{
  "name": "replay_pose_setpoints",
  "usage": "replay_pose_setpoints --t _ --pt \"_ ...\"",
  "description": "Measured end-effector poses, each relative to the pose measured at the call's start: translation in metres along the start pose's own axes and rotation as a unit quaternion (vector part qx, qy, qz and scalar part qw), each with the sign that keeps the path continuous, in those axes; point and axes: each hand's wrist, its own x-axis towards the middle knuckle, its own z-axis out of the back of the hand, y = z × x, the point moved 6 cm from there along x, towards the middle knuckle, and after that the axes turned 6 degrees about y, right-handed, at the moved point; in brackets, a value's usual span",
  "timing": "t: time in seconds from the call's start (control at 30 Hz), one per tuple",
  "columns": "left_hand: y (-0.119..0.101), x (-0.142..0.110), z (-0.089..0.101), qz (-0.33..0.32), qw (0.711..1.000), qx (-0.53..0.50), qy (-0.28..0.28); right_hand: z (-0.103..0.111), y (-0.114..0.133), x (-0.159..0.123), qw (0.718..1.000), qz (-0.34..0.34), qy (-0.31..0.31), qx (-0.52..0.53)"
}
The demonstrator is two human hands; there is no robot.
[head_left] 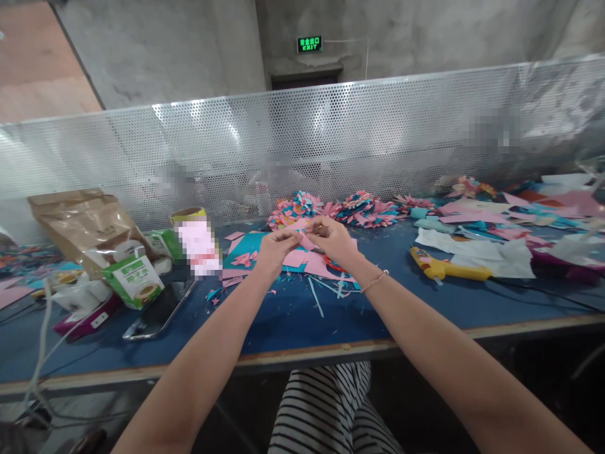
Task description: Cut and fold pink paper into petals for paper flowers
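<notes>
My left hand (pixel 278 248) and my right hand (pixel 333 241) meet over the middle of the table, fingertips pinched close together. Between them is a small piece of pink paper (pixel 300 225), gripped from both sides. Under the hands lie blue and pink paper sheets (pixel 249 244) with small pink cut pieces on top. A red-handled tool (pixel 333 265), partly hidden by my right wrist, lies beside thin light-blue paper strips (pixel 316 296). Just behind the hands sit fringed paper flowers (pixel 368 210) in pink, blue and orange.
A yellow glue gun (pixel 447 268) lies at right near white and pink papers (pixel 477 252). At left are a brown paper bag (pixel 89 227), a green-and-white box (pixel 135 280), a phone (pixel 161 309) and a purple tissue pack (pixel 87 318). A perforated metal screen (pixel 212 151) stands behind.
</notes>
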Motion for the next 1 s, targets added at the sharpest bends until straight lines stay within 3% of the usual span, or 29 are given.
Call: replay_pose_setpoints --t 0.23,0.47,0.73,1.0 --pt "-0.008 0.000 0.004 -0.059 0.988 0.142 0.007 0.003 0.007 -0.003 0.998 0.017 -0.014 -0.066" --pt "-0.017 -0.002 -0.002 -0.108 0.959 0.263 0.016 -0.003 0.017 -0.003 0.991 0.056 0.023 -0.120" --pt "-0.024 -0.005 -0.006 -0.117 0.933 0.339 0.011 0.008 0.003 0.002 0.997 -0.005 -0.038 -0.063" --pt "-0.020 -0.003 -0.003 -0.100 0.936 0.338 0.000 0.007 -0.008 0.001 0.997 -0.055 -0.050 -0.017"
